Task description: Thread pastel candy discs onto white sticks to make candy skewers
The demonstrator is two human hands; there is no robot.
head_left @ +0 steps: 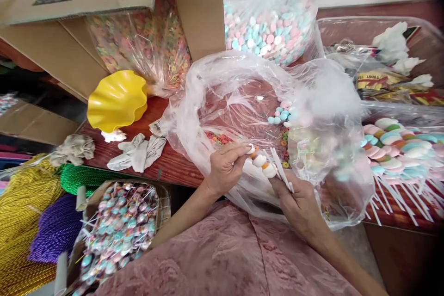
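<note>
My left hand (225, 169) pinches a small white piece at the upper end of a candy skewer (259, 161), where white pieces alternate with orange rings. Closed round the skewer's lower end is my right hand (300, 199), which also holds several thin white sticks (281, 169). Both hands are over the near rim of a clear plastic bag (215, 67), spread open on the table. Inside the bag lie pink and blue candies (282, 114) and small coloured rings (222, 138). The skewer's stick is largely hidden by the candies and my right fingers.
Finished-looking skewers (398, 148) are piled on the right, below a clear tub (378, 18) of packets. Behind stand a bag of pastel candies (270, 32) and a cardboard box (204, 14). A yellow bowl (116, 101), gloves (140, 152) and a box of wrapped skewers (121, 226) are left.
</note>
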